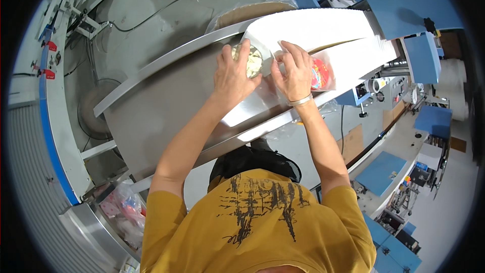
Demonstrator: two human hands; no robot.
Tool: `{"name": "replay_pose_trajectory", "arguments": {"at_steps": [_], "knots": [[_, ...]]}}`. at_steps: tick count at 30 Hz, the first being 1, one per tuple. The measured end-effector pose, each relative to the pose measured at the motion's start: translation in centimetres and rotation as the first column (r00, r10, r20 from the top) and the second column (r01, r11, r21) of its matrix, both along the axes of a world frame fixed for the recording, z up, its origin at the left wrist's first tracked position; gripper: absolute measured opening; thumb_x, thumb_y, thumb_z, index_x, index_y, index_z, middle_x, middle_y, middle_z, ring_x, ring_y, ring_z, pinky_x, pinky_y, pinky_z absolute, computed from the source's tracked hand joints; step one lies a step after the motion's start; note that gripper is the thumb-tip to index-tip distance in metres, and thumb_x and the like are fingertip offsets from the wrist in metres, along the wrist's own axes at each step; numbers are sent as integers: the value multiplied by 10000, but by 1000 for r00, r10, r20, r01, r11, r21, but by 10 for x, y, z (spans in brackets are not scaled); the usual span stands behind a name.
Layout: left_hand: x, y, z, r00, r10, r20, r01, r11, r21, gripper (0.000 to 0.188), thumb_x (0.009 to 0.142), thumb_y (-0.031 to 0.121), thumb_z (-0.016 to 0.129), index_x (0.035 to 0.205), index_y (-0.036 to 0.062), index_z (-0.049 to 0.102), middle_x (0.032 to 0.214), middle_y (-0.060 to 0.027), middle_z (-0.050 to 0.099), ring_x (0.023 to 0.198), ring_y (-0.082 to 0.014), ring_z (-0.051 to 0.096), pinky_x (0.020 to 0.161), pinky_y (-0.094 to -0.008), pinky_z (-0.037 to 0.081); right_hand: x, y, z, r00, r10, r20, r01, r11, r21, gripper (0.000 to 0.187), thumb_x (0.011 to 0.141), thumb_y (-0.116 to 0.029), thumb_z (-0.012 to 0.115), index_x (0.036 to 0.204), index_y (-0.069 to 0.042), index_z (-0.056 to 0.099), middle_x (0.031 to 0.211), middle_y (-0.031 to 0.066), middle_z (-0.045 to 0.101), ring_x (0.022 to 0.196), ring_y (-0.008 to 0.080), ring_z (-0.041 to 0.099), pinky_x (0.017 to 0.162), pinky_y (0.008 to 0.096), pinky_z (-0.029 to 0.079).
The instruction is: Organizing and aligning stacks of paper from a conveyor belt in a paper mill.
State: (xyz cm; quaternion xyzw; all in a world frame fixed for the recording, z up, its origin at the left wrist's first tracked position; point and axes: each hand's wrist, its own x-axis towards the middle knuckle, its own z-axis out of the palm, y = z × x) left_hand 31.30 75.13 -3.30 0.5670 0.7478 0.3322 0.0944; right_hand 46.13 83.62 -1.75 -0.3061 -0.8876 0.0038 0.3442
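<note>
My left hand [235, 75] curves around the edge of a round, flat, pale-gold patterned thing [254, 62], its fingers at the far side and its thumb at the near right. Clear plastic film [269, 82] seems to lie around and beside that disc. Just to the right, my right hand [294, 73] has its fingers bent and thumb and forefinger close together at the film; what is between them is hidden. Beyond its wrist side lies a round red thing with a colourful print [320, 74], inside a clear wrapper on the metal chute.
The long metal chute [166, 98] slopes across in front of me, with raised edges. A bright white strip [323, 25] runs to blue machinery [404, 0] at the far right. A bin with plastic waste [124, 205] stands at lower left; workbenches [381, 172] line the right.
</note>
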Motion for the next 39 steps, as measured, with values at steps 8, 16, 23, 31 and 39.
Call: {"name": "replay_pose_trajectory", "arguments": {"at_steps": [8,16,23,31,39], "knots": [[-9,9,-11,997,-53,-53,53,999,2,798,648,283,782,1354,181,424,1224,-290,369,1033,-463,453,838,-509,469,17,-39,-9,990,-126,-62,105,955,-276,139,752,-155,696,822,-78,604,868,86,613,857,281,568,755,408,427],[-24,31,-14,989,-68,-134,71,997,23,786,656,309,762,1352,171,423,1241,-304,375,1098,-498,429,898,-523,445,11,-27,-29,993,111,-44,-119,934,-336,194,761,-128,664,936,-56,620,965,94,635,911,291,582,794,396,473],[-17,32,6,980,-104,-170,76,984,-163,814,666,353,767,1369,179,397,1234,-289,382,1124,-489,427,888,-505,462,11,-24,-40,990,85,-115,-119,934,-337,211,749,-63,605,960,-51,619,978,105,633,924,300,587,814,404,477],[-20,47,-2,957,-147,-248,139,989,-52,750,648,358,774,1259,74,445,1279,-185,452,1182,-386,451,913,-516,434,39,-51,-29,990,121,-70,-139,876,-462,209,766,-101,622,975,-97,637,933,74,616,940,266,571,833,388,457],[-12,48,8,942,-91,-323,113,992,48,640,674,262,755,1192,37,454,1203,-170,507,1130,-378,474,922,-494,391,84,-46,-27,992,-128,-10,118,933,-339,91,791,-150,632,869,-105,648,825,59,626,868,242,596,778,392,442]]}}
